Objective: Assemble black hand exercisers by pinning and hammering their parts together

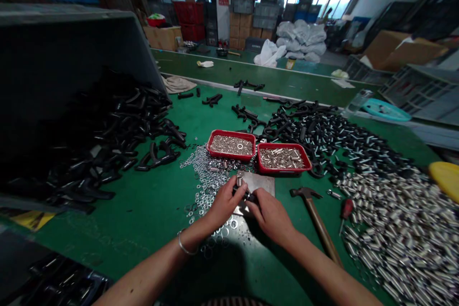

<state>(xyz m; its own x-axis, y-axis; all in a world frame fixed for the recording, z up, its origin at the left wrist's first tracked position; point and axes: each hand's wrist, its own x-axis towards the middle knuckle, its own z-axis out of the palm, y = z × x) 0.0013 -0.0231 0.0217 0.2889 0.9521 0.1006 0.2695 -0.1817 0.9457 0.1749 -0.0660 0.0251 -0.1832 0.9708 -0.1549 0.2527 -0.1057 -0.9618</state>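
Note:
Over a flat metal plate [263, 182] on the green table, my left hand [226, 201] is closed around a black part with a silver threaded piece [239, 180] standing up at its top. My right hand [268, 210] grips the dark right end of the same part; the fingers hide much of it. Just behind my hands are a red tray of tiny metal pieces [231, 145] and a red tray of small metal pins [284, 158]. Silver rings [208, 184] lie scattered left of the plate.
A hammer [319, 220] and a red screwdriver [346, 209] lie to the right, beside a large heap of silver cylinders [405, 229]. Black parts with bolts [333, 129] are piled behind them. A tipped grey bin [143, 52] spills black handles [132, 119] at the left.

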